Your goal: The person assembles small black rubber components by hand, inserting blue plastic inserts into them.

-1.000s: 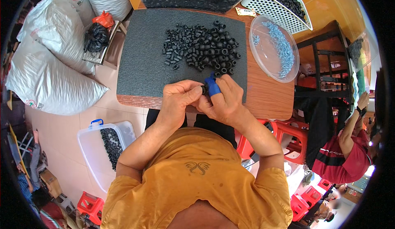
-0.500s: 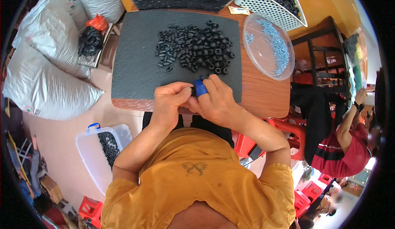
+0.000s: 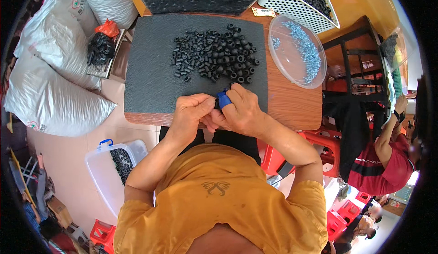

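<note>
At the mat's near edge, both hands (image 3: pixel 219 112) stay clenched around the blue piece (image 3: pixel 224 100).

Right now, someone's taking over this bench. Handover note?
Left hand: pinched against the right at the mat's near edge, on a small dark part, hard to see.
Right hand: holds a blue piece.
Black rings: heaped on the grey mat.
Clear dish of small blue bits sits right of the mat.
Floor tub, lower left, holds some black parts.
Done: can't tell a count.
Left: the heap looks unworked.
</note>
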Available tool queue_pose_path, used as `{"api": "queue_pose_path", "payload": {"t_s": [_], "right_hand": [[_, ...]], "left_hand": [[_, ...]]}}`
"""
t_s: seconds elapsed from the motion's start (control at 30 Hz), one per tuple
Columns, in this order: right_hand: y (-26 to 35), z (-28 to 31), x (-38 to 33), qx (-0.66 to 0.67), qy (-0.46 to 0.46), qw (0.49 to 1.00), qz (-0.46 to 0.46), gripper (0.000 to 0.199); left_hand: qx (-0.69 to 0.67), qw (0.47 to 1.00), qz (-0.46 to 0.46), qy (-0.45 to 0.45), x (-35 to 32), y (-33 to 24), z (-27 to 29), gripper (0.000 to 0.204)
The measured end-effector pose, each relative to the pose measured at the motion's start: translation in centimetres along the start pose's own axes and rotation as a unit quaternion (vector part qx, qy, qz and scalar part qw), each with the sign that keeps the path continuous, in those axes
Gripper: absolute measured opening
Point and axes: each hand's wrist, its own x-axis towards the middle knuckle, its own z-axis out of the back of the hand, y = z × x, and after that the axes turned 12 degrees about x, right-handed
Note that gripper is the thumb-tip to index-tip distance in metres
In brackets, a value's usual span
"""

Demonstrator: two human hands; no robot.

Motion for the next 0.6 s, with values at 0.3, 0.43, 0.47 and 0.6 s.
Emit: {"api": "queue_pose_path", "payload": {"t_s": [0.3,0.43,0.47,0.6], "right_hand": [[-0.7,-0.4,0.2,-0.012,0.026,0.998,0.051,0.025],[-0.6,-0.3,0.2,0.004,0.057,0.998,0.035,0.026],[-0.5,-0.5,0.3,0.001,0.039,0.999,0.027,0.025],[-0.3,-0.9,0.5,0.019,-0.019,1.0,0.001,0.027]], "left_hand": [[0.015,0.998,-0.027,-0.048,0.0,0.5,-0.6,0.028],[0.024,0.999,-0.029,-0.038,0.1,0.5,-0.2,0.028],[0.018,0.999,-0.02,-0.047,0.1,0.3,-0.2,0.027],[-0.043,0.997,-0.017,-0.055,0.3,-0.2,-0.6,0.023]]}}
